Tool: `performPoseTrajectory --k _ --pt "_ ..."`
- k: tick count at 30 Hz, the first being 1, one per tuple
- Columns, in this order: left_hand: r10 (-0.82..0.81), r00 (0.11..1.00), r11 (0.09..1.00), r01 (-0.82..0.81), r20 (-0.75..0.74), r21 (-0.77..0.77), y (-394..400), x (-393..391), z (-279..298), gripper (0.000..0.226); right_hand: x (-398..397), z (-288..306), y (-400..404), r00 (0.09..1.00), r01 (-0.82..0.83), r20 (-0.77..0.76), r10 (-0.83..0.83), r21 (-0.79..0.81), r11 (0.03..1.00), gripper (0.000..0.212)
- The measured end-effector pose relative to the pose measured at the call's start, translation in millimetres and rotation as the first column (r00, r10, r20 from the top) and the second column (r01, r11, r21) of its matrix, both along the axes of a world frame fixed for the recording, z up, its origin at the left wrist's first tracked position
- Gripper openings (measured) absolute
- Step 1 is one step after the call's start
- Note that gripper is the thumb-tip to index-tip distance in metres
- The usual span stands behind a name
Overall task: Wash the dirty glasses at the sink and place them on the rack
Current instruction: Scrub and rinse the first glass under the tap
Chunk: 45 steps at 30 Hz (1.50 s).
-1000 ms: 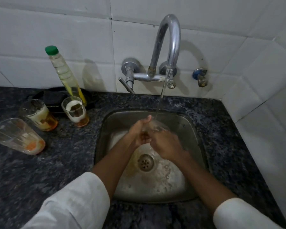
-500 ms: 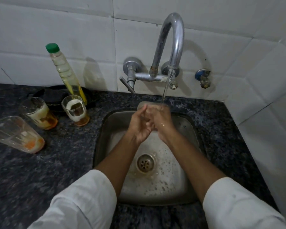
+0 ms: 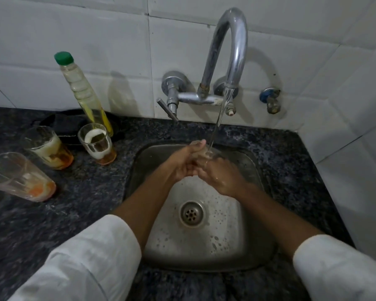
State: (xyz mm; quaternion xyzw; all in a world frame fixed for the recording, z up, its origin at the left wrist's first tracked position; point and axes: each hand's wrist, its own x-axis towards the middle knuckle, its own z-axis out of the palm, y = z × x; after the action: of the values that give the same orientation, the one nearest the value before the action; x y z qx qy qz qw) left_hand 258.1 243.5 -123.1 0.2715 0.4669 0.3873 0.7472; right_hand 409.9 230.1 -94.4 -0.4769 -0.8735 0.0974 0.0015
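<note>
A clear glass (image 3: 209,153) is held between both hands over the steel sink (image 3: 256,242), mostly hidden by my fingers. Water from the tap (image 3: 233,51) runs straight onto it. My left hand (image 3: 181,162) wraps the glass from the left and my right hand (image 3: 223,178) grips it from the right and below. Three dirty glasses stand on the dark counter at the left: one with orange residue (image 3: 20,178), one with brownish foam (image 3: 49,148), and a smaller one with a white ring (image 3: 98,145). No rack is in view.
A bottle of yellow liquid with a green cap (image 3: 83,92) leans against the tiled wall behind the glasses, beside a black item (image 3: 61,124). A blue valve (image 3: 269,99) sticks out of the wall right of the tap. The drain (image 3: 192,213) sits amid soapy water.
My hands lifted the glass from lower in the basin up toward the back, under the tap's stream, and now hold it there.
</note>
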Motion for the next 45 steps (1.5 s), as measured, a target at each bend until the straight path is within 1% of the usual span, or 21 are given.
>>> performPoseTrajectory --k 2,4,6,8,10,11,12,13,14,15,17,18,20,23,25,27,28,32,34,40,45 --pt "0.069 0.981 0.996 -0.078 0.18 0.046 -11 6 -1 0.041 -11 3 -1 0.89 0.163 -0.411 -0.196 -0.114 0.98 0.019" --pt "0.202 0.856 0.975 -0.222 0.476 -0.015 -18 15 -7 0.033 -35 10 -5 0.528 0.297 -0.711 -0.464 -0.357 0.885 0.018" --pt "0.244 0.847 0.966 -0.256 0.472 -0.039 -11 12 -6 0.031 -37 3 -6 0.724 0.245 -0.613 -0.315 -0.199 0.949 0.02" --pt "0.103 0.989 0.994 -0.104 0.104 0.012 -1 2 0 0.041 -22 -5 -8 0.995 0.081 -0.055 -0.08 0.02 0.997 0.022" --pt "0.027 0.999 0.999 -0.026 -0.026 0.022 -2 -1 -4 0.046 -15 -6 -4 0.987 0.143 -0.065 -0.147 -0.062 0.988 0.023" --pt "0.056 0.995 0.996 -0.061 0.084 0.061 -7 0 -8 0.046 -21 -2 -4 0.904 0.216 -0.334 -0.267 -0.183 0.959 0.022" --pt "0.111 0.957 0.989 -0.134 0.269 0.07 -11 4 -13 0.044 -30 3 -3 0.676 0.251 -0.591 -0.44 -0.376 0.892 0.021" --pt "0.192 0.896 0.974 -0.222 0.4 0.031 -14 8 -18 0.041 -39 6 -2 0.463 0.244 -0.685 -0.562 -0.511 0.824 0.021" --pt "0.245 0.86 0.962 -0.272 0.448 -0.004 -13 10 -21 0.04 -44 10 -2 0.419 0.227 -0.715 -0.559 -0.513 0.828 0.021" --pt "0.269 0.876 0.958 -0.288 0.401 -0.014 -10 8 -20 0.045 -42 7 -2 0.619 0.235 -0.654 -0.435 -0.373 0.897 0.02" --pt "0.182 0.977 0.983 -0.178 0.115 -0.038 1 0 -13 0.061 -28 2 -4 0.985 0.109 -0.127 -0.112 -0.028 0.994 0.02" --pt "0.115 0.993 0.992 -0.116 -0.017 -0.049 1 -2 -9 0.063 -20 4 -2 0.998 0.048 0.044 -0.049 0.032 0.998 0.022" --pt "0.07 0.997 0.997 -0.069 0.027 -0.036 -8 0 -7 0.059 -21 5 -1 0.984 0.133 -0.114 -0.139 -0.052 0.99 0.027" --pt "0.26 0.795 0.962 -0.26 0.548 -0.078 -24 16 -12 0.044 -42 4 4 0.532 0.253 -0.691 -0.489 -0.422 0.871 0.026" --pt "0.315 0.697 0.941 -0.32 0.645 -0.114 -21 17 -12 0.035 -41 0 3 0.635 0.198 -0.673 -0.378 -0.332 0.922 0.027" --pt "0.342 0.829 0.937 -0.335 0.443 -0.098 -19 14 -3 0.03 -30 -3 3 0.697 0.177 -0.616 -0.366 -0.347 0.921 0.028" --pt "0.353 0.889 0.935 -0.347 0.292 -0.075 -19 14 -1 0.027 -24 -2 1 0.595 0.172 -0.641 -0.485 -0.487 0.856 0.023" --pt "0.443 0.87 0.892 -0.402 -0.218 0.209 -22 19 1 0.05 -27 -13 -16 -0.324 -0.161 -0.247 -0.913 -0.937 0.311 0.02" --pt "0.455 0.774 0.85 -0.23 -0.44 0.475 -22 22 2 0.06 -37 -22 -22 -0.54 -0.287 -0.075 -0.838 -0.92 0.267 0.027" --pt "0.478 0.723 0.698 0.032 -0.499 0.716 -32 23 8 0.077 -38 -19 -20 -0.537 -0.295 -0.066 -0.841 -0.919 0.26 0.031" --pt "0.28 0.897 0.92 -0.15 -0.341 0.361 -32 -1 15 0.071 -21 -6 -4 -0.348 0.071 -0.372 -0.861 -0.926 0.371 0.029"
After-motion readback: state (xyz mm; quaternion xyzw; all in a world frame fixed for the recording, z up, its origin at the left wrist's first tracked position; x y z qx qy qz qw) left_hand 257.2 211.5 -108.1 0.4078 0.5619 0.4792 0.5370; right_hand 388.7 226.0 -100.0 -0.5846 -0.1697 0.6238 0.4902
